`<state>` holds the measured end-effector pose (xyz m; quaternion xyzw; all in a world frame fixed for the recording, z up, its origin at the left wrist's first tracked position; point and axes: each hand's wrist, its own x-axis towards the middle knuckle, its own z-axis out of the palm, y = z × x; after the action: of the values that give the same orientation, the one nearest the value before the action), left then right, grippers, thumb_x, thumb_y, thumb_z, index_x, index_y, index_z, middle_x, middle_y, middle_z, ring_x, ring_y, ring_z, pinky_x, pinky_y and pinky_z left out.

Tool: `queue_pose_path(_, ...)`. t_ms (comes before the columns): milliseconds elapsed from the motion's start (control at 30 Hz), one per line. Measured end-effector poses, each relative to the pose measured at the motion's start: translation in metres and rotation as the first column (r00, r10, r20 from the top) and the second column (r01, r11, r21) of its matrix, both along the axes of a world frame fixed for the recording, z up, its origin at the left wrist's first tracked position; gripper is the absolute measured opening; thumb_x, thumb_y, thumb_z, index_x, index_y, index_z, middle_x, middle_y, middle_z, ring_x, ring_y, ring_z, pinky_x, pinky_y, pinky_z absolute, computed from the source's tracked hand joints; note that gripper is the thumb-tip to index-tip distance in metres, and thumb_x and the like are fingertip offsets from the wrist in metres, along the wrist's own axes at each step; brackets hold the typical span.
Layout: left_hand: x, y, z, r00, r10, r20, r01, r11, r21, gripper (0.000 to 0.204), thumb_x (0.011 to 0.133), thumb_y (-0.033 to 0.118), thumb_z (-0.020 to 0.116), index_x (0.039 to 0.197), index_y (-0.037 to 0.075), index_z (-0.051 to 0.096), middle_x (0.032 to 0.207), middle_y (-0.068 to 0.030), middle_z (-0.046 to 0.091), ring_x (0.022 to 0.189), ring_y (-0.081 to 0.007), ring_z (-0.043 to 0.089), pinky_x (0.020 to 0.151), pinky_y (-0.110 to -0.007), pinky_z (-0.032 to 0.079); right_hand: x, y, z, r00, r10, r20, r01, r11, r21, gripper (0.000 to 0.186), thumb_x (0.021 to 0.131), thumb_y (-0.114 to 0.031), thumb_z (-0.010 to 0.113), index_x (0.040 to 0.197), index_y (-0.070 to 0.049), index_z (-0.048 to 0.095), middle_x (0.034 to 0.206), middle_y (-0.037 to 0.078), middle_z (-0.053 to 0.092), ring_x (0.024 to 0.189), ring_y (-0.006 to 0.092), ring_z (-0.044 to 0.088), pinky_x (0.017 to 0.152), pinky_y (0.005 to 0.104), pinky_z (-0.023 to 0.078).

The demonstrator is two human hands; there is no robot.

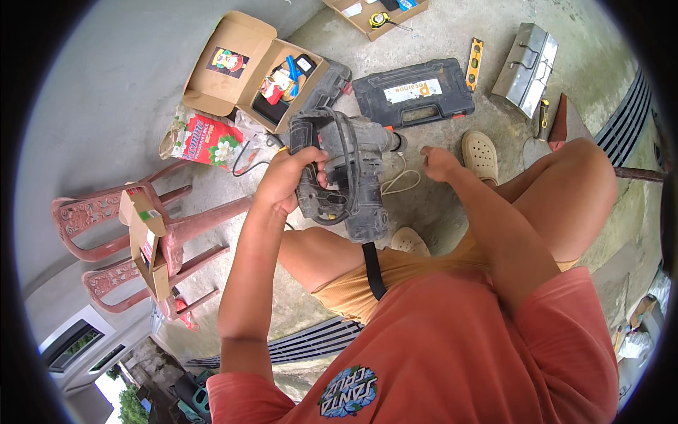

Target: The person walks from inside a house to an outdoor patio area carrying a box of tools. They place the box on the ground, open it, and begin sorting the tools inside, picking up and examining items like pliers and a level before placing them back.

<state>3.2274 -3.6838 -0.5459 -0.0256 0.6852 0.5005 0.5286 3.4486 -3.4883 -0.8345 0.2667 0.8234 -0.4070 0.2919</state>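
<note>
A large, dusty black and grey rotary hammer drill [364,166] hangs over my left thigh, its chuck end to the right. My left hand [293,173] is wrapped round its rear handle. A black power cord [347,152] loops around the tool's body. My right hand [439,164] is apart from the drill, a little beyond the chuck, with its fingers curled in. What it holds, if anything, is hidden. A thin pale cord [401,178] lies on the floor between the drill and my right hand.
Ahead lie a black tool case [417,92], a yellow spirit level [474,65] and a metal toolbox [526,67]. An open cardboard box [236,53] and a red rice bag [205,138] stand at the left, near red-brown plastic chairs [113,219]. Floor grating [628,113] runs along the right.
</note>
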Motion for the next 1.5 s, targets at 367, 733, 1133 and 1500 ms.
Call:
queue_pose_path(367,-0.025,0.058,-0.019,0.812,0.543,0.212,-0.580,0.790,0.198,0.007,0.088,0.002,0.060,0.087,0.002,0.053,0.073,-0.0111,0.054,0.065,-0.0247,0.054,0.069,-0.043,0.055,-0.083,-0.151,0.125,0.852,0.112,-0.512,-0.495,0.491,-0.717,0.089,0.087,-0.068,0.068,0.136,0.005,0.055,0.135,0.024,0.057,0.119,0.0389,0.060,0.103,0.0426,0.049)
queue_pose_path(733,-0.040,0.063,-0.049,0.752,0.611,0.248,-0.650,0.750,0.124,0.007,0.088,0.005,0.061,0.087,0.002,0.054,0.070,-0.0121,0.057,0.064,-0.0279,0.056,0.068,-0.048,0.055,-0.089,-0.138,0.173,0.821,-0.544,-0.173,-0.005,0.297,-0.955,0.038,0.105,-0.034,0.059,0.096,0.002,0.067,0.093,0.008,0.071,0.098,0.0193,0.066,0.101,0.0323,0.048)
queue_pose_path(1133,-0.034,0.016,-0.044,0.933,-0.162,-0.322,0.127,0.984,-0.127,0.023,0.084,0.011,0.067,0.099,-0.005,0.064,0.076,-0.0134,0.063,0.061,-0.0168,0.062,0.058,-0.035,0.053,0.006,0.039,0.161,0.981,0.071,-0.179,-0.120,0.951,-0.284,0.037,0.081,-0.036,0.075,0.081,0.001,0.070,0.071,0.013,0.066,0.067,0.0252,0.063,0.064,0.0396,0.049)
queue_pose_path(1500,0.010,0.029,0.024,-0.070,-0.936,-0.346,0.757,0.177,-0.629,0.067,0.074,0.015,0.073,0.138,0.001,0.058,0.090,-0.0303,0.070,0.087,-0.0434,0.070,0.080,-0.047,0.055,-0.110,0.075,0.154,0.760,0.395,-0.515,-0.277,0.915,0.293,0.024,0.081,-0.016,0.078,0.099,-0.010,0.064,0.091,0.009,0.072,0.090,0.0330,0.069,0.075,0.0449,0.053)
